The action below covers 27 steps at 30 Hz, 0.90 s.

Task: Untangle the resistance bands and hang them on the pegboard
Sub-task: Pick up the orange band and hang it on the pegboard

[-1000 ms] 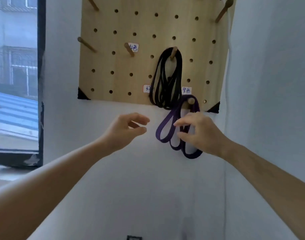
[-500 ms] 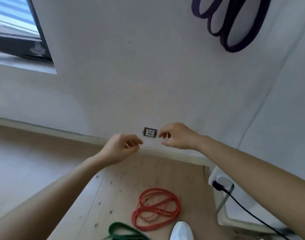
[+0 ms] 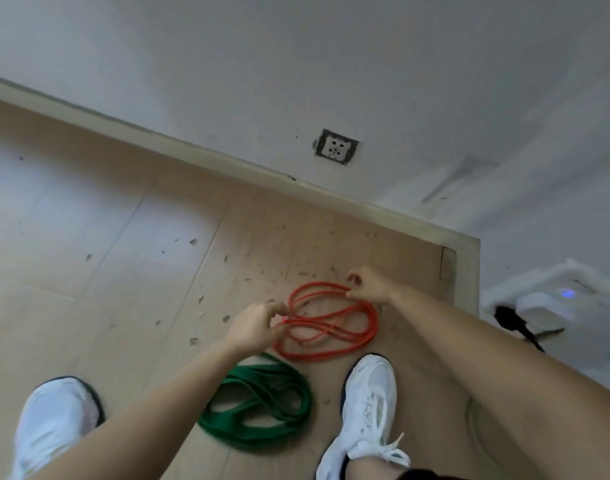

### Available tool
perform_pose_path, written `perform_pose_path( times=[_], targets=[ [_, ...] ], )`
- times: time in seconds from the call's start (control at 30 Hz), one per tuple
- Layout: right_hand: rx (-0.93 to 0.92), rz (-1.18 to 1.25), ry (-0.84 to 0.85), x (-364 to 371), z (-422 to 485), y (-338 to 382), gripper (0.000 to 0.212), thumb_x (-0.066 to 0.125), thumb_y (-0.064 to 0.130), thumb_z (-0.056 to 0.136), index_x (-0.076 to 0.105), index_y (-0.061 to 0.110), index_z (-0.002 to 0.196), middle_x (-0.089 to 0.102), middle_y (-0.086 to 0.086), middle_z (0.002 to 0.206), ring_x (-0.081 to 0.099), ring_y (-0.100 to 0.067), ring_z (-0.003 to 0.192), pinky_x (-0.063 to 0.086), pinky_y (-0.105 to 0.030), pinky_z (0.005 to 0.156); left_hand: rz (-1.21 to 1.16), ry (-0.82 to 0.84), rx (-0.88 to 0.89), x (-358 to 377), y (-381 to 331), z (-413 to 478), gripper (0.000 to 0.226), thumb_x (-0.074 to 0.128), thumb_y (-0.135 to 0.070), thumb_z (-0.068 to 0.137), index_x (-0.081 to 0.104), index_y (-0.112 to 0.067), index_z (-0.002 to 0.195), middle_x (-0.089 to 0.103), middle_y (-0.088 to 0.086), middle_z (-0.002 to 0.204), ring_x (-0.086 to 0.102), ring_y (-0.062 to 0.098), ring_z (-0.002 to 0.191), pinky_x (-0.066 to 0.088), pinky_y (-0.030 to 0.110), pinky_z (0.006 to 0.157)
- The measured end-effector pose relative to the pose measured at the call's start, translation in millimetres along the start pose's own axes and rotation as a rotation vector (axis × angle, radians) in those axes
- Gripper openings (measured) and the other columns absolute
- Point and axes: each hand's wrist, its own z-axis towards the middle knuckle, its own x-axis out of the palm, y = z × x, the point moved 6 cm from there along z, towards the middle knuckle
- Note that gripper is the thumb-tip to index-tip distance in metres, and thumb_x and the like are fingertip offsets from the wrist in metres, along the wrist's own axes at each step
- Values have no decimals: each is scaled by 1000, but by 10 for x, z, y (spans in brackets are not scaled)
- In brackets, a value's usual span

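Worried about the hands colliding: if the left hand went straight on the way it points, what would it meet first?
The left hand pinches the red band; straight on lie more of its loops, then possibly the right hand, though depth is unclear.

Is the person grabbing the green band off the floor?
No, the left hand and the right hand both pinch the red resistance band, while the green resistance band lies untouched on the floor.

Left shoe (image 3: pixel 54 420) and right shoe (image 3: pixel 369 403) are white sneakers, dark-edged (white laces show on the right one). Left forearm (image 3: pixel 151 410) and right forearm (image 3: pixel 487 344) are bare; a dark hem (image 3: pixel 425 474) crosses the right leg (image 3: pixel 366 464).
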Motion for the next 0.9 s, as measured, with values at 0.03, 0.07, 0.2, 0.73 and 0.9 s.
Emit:
perform_pose_path(
  times=[0.03, 0.07, 0.2, 0.73, 0.9],
  targets=[
    [51, 28, -4, 172, 55, -146, 58, 79, 28, 86, 58, 7, 136, 64, -15, 131, 61, -31, 120, 46, -32, 99, 27, 40, -18, 109, 109, -18, 34, 67, -38, 91, 68, -30, 124, 66, -7, 125, 63, 16, 111, 50, 33, 91],
    [104, 53, -25, 320, 77, -267, 67, 81, 26, 84, 52, 6, 141, 59, -17, 139, 56, -33, 128, 42, -32, 104, 59, 81, -27, 199, 212, -48, 37, 68, -43, 89, 67, -31, 124, 65, -4, 124, 63, 19, 110, 50, 33, 91],
    [335, 256, -242, 742, -10, -581, 68, 83, 18, 78, 51, 3, 137, 58, -24, 136, 54, -39, 127, 43, -38, 104, 99, 154, -46, 388, 551, -230, 46, 71, -52, 84, 67, -28, 123, 64, 0, 119, 63, 22, 108, 50, 34, 94],
    [-152, 468, -141, -94, -185, 477, 19, 78, -2, 81, 71, 3, 97, 67, -9, 86, 58, -14, 72, 46, -19, 64, -191, -254, 35, -409, 65, -27, 64, 76, -36, 87, 52, -23, 144, 56, -1, 138, 52, 17, 124, 48, 39, 103],
    [-412, 297, -82, -478, -590, 1235, 17, 81, 3, 76, 75, 7, 91, 69, 0, 77, 60, -7, 66, 47, -16, 64, 6, -240, 146, -780, -256, -59, 84, 83, -49, 75, 46, -29, 148, 49, -2, 146, 38, 20, 133, 39, 40, 109]
  ],
)
